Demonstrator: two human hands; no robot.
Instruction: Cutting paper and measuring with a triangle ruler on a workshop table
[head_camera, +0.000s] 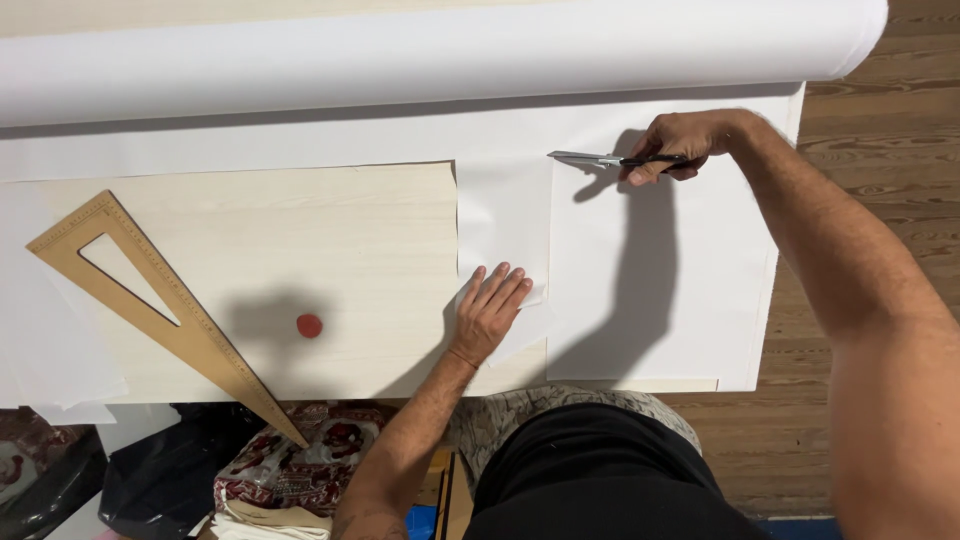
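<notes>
A white sheet (640, 290) unrolled from a big white roll (420, 55) lies over a pale wooden table (290, 250). My right hand (680, 140) grips black-handled scissors (600, 159) whose blades point left, at the far end of a cut running across the sheet. My left hand (490, 310) lies flat, fingers spread, on a narrow cut strip (505, 225) of the sheet near the table's front edge.
A large wooden set square (160, 300) lies at the left, its tip past the table's front edge. A small red round piece (309, 325) sits near it. Bags and cloth (290, 470) lie under the table. Wooden floor (880, 150) shows at the right.
</notes>
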